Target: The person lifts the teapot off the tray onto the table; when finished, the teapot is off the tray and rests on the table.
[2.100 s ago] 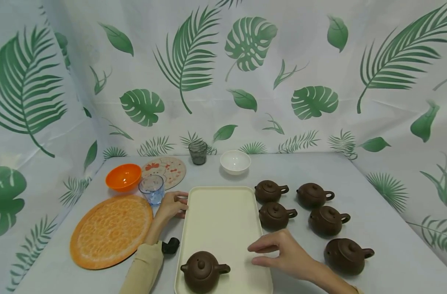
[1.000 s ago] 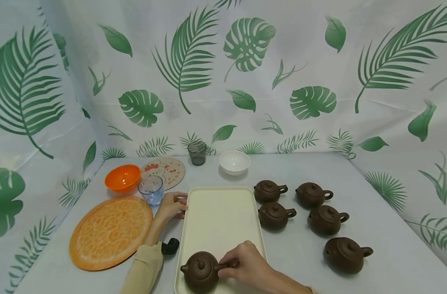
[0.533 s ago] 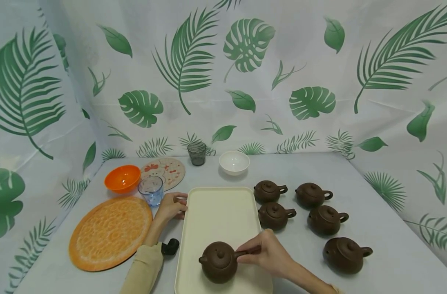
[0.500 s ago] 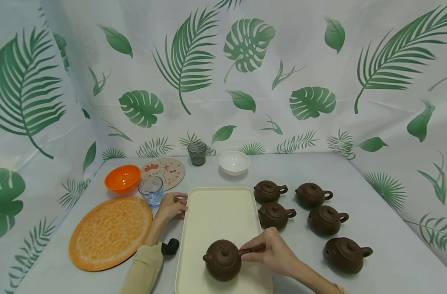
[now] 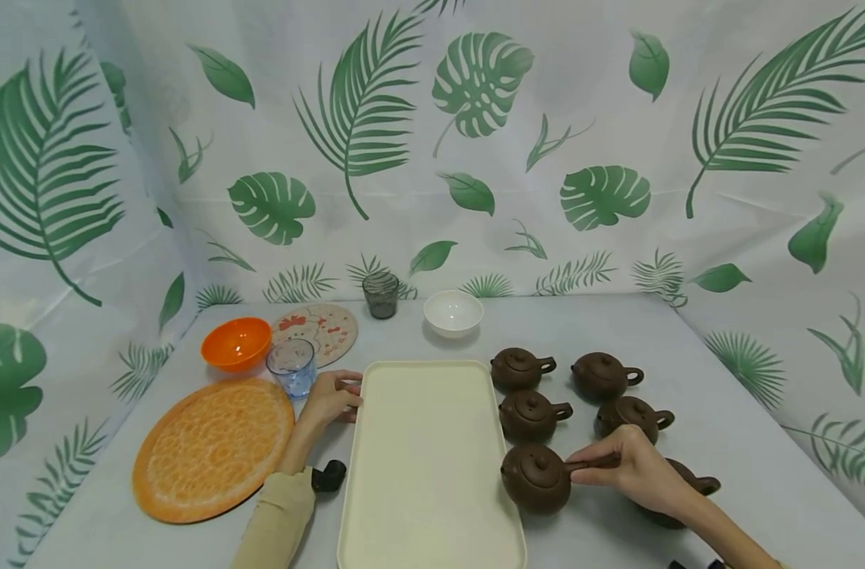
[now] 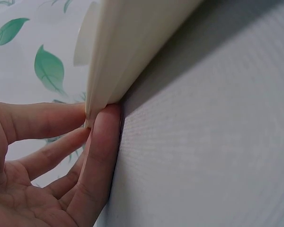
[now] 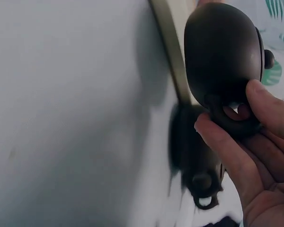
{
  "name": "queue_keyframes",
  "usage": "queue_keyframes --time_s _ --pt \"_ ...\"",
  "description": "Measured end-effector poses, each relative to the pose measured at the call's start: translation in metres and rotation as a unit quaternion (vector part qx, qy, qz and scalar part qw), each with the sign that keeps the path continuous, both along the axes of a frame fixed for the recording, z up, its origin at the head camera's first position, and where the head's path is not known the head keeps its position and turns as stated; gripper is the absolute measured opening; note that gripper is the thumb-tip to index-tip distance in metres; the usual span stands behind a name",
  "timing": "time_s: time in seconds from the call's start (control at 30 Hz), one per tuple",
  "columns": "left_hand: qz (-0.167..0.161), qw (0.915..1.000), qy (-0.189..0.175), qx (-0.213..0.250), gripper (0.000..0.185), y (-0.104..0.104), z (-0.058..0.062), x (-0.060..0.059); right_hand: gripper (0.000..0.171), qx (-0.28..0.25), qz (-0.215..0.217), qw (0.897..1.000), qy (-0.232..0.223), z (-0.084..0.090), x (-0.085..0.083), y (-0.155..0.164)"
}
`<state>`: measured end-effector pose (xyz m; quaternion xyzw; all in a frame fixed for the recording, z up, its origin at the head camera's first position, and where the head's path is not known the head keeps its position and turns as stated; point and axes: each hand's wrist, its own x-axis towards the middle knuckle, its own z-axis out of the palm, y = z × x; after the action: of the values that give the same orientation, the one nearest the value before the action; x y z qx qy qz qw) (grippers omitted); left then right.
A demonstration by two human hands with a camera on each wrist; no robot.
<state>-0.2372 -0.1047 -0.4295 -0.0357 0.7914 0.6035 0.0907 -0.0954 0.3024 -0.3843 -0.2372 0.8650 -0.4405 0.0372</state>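
My right hand (image 5: pixel 635 466) pinches the handle of a dark brown teapot (image 5: pixel 536 479), level beside the right edge of the cream tray (image 5: pixel 432 458). In the right wrist view, thumb and fingers close round the teapot (image 7: pixel 222 52) handle, and its body hangs over the white cloth, with a shadow below. My left hand (image 5: pixel 331 399) grips the tray's left rim; the left wrist view has the thumb and fingertips pinching the tray (image 6: pixel 128 52) edge. Two brown teapots (image 5: pixel 530 416) stand along the tray's right side. More teapots (image 5: pixel 632 417) stand farther right, one partly hidden behind my right hand.
On the left lie an orange round placemat (image 5: pixel 215 450) and a patterned mat (image 5: pixel 333 332), with an orange bowl (image 5: pixel 236 345) and a blue glass (image 5: pixel 292 370) by them. A grey glass (image 5: pixel 381 296) and a white bowl (image 5: pixel 453 314) stand at the back.
My right hand has taken the teapot by its handle from the tray's near left corner and carried it right, past the tray's right edge. My left hand has stayed at the rim.
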Motion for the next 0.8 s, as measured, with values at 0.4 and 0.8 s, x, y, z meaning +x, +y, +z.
queue_keyframes --time_s 0.4,0.8 --pt "-0.002 1.0 0.002 0.001 0.044 0.0 0.0 0.0 0.019 0.038 0.012 0.999 -0.007 -0.003 -0.001 0.015" --pt "0.002 1.0 -0.002 -0.001 0.044 0.0 0.001 0.0 0.022 0.065 0.035 0.997 -0.009 -0.001 -0.01 0.014"
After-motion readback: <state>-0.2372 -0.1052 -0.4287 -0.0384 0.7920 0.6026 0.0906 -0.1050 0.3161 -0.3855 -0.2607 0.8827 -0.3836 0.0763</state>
